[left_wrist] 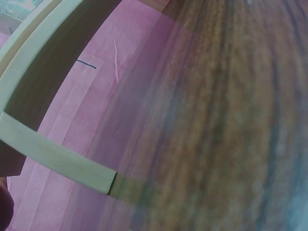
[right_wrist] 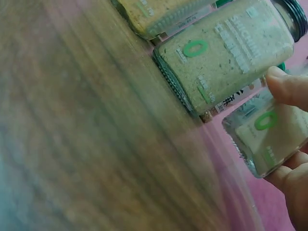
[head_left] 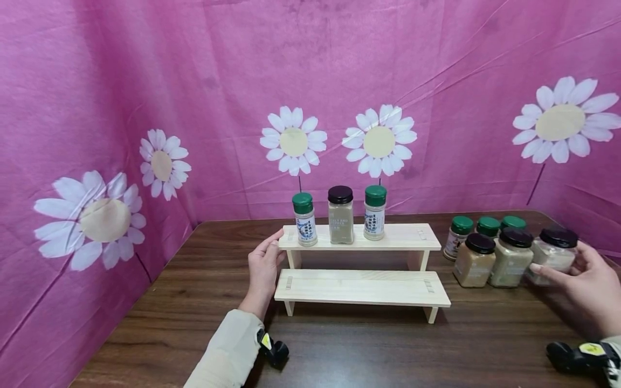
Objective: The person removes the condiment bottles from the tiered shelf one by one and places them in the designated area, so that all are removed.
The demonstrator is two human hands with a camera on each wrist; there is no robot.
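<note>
Well, right hand (head_left: 589,285) grips jar (head_left: 553,256), left (head_left: 262,269) perhaps shelf (head_left: 404,237)

- Left hand (head_left: 264,269): bare below a pale off-white long sleeve (head_left: 224,353), softly creased.
- Left wrist camera (head_left: 276,354): black, rounded housing with a yellow label (head_left: 266,340).
- Right hand (head_left: 589,285): bare; a pale cuff (head_left: 615,344) shows at the frame edge.
- Right wrist camera (head_left: 563,358): black, bulbous, bearing a white-edged yellow sticker (head_left: 592,349).

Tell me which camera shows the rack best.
The head view, because both tiers of the rack appear there. The left wrist view catches only part of it, cropped at the picture's edge; the right wrist view shows none of it.
</note>
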